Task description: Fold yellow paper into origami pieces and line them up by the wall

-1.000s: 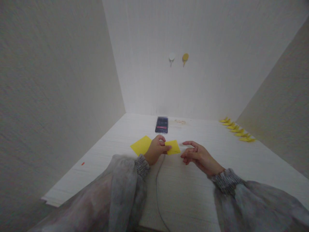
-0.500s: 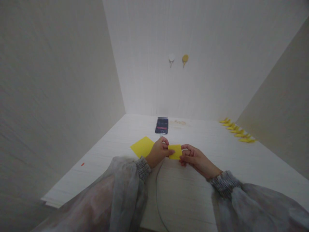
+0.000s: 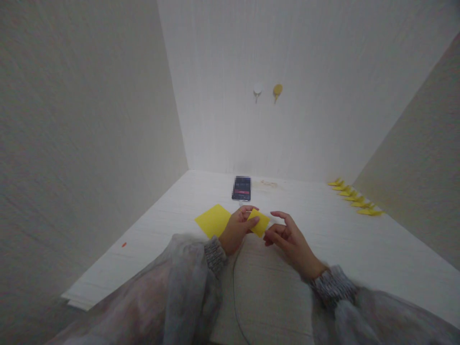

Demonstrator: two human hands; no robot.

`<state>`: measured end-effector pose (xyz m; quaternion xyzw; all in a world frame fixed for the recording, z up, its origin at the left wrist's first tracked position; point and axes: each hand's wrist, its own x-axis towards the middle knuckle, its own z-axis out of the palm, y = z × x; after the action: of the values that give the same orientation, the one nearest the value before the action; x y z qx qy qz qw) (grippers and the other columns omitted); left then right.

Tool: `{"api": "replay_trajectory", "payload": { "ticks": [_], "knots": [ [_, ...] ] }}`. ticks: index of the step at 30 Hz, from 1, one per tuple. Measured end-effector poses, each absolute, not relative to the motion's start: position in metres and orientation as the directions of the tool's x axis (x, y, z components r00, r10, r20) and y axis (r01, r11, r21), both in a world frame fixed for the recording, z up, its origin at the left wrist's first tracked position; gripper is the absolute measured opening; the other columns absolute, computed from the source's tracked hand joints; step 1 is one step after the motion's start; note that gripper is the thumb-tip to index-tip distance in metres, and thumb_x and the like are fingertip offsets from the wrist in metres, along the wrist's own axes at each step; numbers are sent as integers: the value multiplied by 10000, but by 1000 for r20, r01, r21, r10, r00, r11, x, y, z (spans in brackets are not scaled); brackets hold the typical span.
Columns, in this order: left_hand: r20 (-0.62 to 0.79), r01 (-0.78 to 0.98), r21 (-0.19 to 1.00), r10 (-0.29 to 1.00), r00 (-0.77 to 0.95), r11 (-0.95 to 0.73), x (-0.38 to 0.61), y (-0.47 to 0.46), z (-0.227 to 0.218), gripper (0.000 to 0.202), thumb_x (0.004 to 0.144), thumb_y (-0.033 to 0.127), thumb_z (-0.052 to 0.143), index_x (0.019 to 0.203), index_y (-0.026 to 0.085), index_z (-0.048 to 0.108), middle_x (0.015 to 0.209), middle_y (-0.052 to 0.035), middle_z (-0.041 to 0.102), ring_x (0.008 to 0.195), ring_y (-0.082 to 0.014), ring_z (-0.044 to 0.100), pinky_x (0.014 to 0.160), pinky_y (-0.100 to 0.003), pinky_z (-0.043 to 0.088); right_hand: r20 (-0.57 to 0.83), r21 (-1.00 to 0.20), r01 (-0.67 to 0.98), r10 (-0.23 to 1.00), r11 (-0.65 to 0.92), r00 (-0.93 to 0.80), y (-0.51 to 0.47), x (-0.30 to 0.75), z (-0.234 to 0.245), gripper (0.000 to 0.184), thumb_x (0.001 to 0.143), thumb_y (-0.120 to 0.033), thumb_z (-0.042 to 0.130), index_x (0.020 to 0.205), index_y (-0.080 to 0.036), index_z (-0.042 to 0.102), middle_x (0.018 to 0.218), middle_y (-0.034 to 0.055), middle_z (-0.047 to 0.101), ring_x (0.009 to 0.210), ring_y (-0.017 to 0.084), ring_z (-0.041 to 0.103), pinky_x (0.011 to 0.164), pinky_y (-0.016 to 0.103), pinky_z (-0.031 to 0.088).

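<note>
A small yellow folded paper square (image 3: 260, 223) is pinched in my left hand (image 3: 235, 231), the thumb lying on its face. It is turned so that a corner points up. My right hand (image 3: 289, 243) is just to its right, index finger raised and apart from the thumb. Its thumb and lower fingers are close to the paper's lower right edge; whether they touch it I cannot tell. A larger yellow sheet (image 3: 212, 220) lies flat on the table, its right part hidden behind my left hand.
Several folded yellow paper pieces (image 3: 354, 197) form a slanting row at the right wall. A phone (image 3: 242, 188) lies at the back, with a cable (image 3: 234, 287) running toward me. An orange scrap (image 3: 124, 244) is at left. Two hooks (image 3: 278, 89) are on the back wall.
The small paper square has turned from lying level to standing on a corner in my left hand. My right hand has let go of its right edge and its index finger has lifted.
</note>
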<state>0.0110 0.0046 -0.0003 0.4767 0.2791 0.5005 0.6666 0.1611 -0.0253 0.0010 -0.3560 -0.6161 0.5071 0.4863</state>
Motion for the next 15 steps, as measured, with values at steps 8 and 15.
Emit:
{"api": "replay_trajectory", "payload": {
  "ticks": [8, 15],
  "knots": [
    [55, -294, 953, 914, 401, 72, 8, 7, -4, 452, 577, 251, 675, 976, 158, 484, 736, 4, 571, 603, -84, 540, 553, -199, 394, 415, -844, 190, 835, 502, -362, -18, 181, 3, 149, 724, -227, 571, 872, -211, 569, 808, 22, 541, 762, 139, 524, 693, 274, 433],
    [65, -277, 960, 934, 351, 37, 10, 11, -8, 480, 496, 257, 719, 780, 183, 340, 677, 2, 606, 573, -113, 563, 544, -229, 408, 404, -839, 192, 818, 510, -409, -16, 180, -1, 93, 711, -221, 584, 803, -207, 593, 792, 16, 556, 739, 132, 523, 670, 261, 436]
  ]
}}
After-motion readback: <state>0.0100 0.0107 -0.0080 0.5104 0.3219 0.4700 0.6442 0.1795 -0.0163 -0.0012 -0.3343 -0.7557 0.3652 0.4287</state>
